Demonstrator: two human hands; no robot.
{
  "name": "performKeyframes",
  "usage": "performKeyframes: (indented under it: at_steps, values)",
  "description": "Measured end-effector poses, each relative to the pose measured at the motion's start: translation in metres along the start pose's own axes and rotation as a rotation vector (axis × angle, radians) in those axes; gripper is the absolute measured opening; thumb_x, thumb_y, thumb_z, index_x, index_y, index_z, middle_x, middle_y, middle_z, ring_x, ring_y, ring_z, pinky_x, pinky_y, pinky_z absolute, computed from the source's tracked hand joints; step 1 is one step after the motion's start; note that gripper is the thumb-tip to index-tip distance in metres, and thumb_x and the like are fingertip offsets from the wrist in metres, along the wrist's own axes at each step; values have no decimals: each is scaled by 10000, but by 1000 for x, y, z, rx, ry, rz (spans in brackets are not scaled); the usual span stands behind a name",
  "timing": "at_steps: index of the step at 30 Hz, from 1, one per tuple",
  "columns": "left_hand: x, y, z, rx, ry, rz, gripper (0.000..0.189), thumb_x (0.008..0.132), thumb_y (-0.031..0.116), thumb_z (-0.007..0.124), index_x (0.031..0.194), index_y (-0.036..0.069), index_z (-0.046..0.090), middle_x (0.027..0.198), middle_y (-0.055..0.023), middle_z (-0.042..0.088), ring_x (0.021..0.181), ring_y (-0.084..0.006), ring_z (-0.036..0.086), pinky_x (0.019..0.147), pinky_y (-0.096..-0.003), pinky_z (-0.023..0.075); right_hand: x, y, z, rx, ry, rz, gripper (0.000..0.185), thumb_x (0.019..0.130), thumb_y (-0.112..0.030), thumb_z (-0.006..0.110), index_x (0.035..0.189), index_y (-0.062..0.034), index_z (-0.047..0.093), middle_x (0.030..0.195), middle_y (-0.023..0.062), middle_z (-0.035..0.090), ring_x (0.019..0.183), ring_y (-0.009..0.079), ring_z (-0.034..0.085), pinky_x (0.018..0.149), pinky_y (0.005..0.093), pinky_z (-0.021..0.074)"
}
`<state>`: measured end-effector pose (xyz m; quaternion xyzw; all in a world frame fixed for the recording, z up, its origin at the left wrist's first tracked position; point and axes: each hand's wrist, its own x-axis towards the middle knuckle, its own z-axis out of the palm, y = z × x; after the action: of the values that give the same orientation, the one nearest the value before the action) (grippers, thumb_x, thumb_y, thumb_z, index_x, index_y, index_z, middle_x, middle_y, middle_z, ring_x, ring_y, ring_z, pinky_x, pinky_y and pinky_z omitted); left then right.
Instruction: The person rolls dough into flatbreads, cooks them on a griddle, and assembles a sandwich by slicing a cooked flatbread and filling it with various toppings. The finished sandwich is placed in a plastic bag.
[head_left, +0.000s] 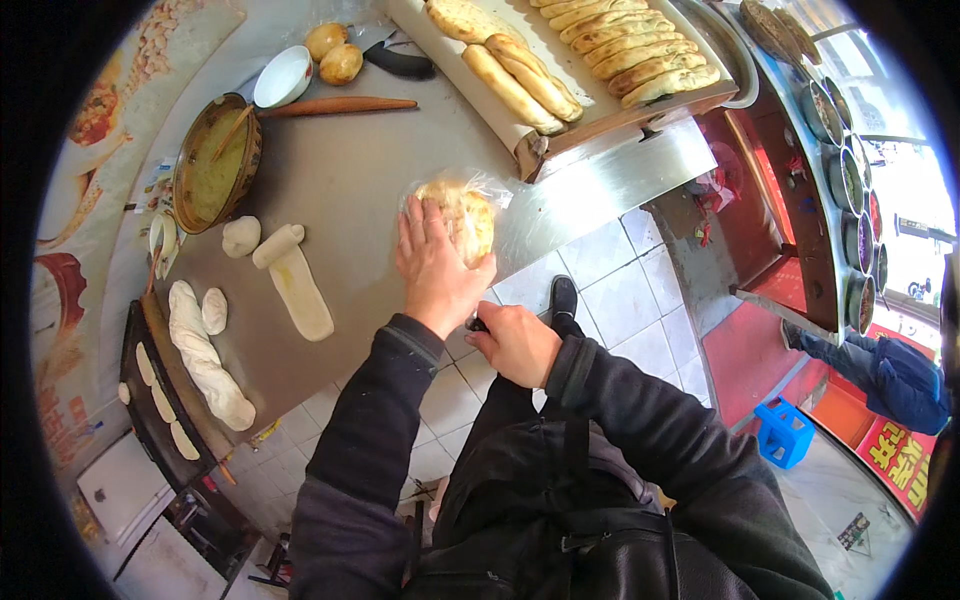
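Note:
Round golden flatbread (472, 217) lies on a clear plastic bag (491, 187) near the worktop's edge. My left hand (435, 259) rests across it, fingers spread over its left side and thumb along its near edge, holding it against the surface. Just below, my right hand (517, 341) is closed around a black handle (475, 324). Only the end of that handle shows, so I cannot tell what tool it belongs to. To the left on the worktop (352, 172) are a partly rolled dough strip (296, 289) and a dough ball (241, 236).
A brown bowl of yellowish liquid (217, 165), a wooden rolling pin (337, 106) and a white bowl (283, 76) stand farther left. Long dough (206, 356) lies beside a dark griddle (161, 397). Baked breads fill a tray (525, 139). A person in blue (900, 375) is at right.

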<state>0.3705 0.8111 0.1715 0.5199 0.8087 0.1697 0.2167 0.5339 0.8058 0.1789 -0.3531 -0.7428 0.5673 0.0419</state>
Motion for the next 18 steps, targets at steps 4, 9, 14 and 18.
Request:
performKeyframes:
  at_steps: [4,9,14,18]
  values:
    - [10,-17,-9,-234,-68,-68,861,809,173,696,1538,-106,333,1637,-338,304,1547,-491,253,1286,-500,227,2,-4,-21,31,-37,15,228,936,-176,686,979,45,651,893,304,687,919,494,675,819,534,538]
    - [6,17,-3,230,-47,-88,842,806,128,725,1518,-119,350,1635,-329,319,1535,-488,285,1254,-512,298,16,-8,-10,-104,-121,45,236,940,-181,673,989,51,672,908,293,703,917,488,690,838,534,551]
    - [8,-3,-19,122,-39,-51,602,910,15,551,1478,-140,425,1545,-346,461,1440,-455,464,1216,-442,385,-5,-12,-56,62,-113,82,237,950,-183,655,999,45,694,936,302,699,960,484,678,852,531,536]
    - [11,-10,-23,85,7,-10,536,888,-22,536,1410,-142,512,1410,-357,572,1319,-462,569,1138,-458,454,3,-18,-75,111,-81,168,264,959,-200,635,988,52,707,909,304,696,915,484,684,840,525,545]
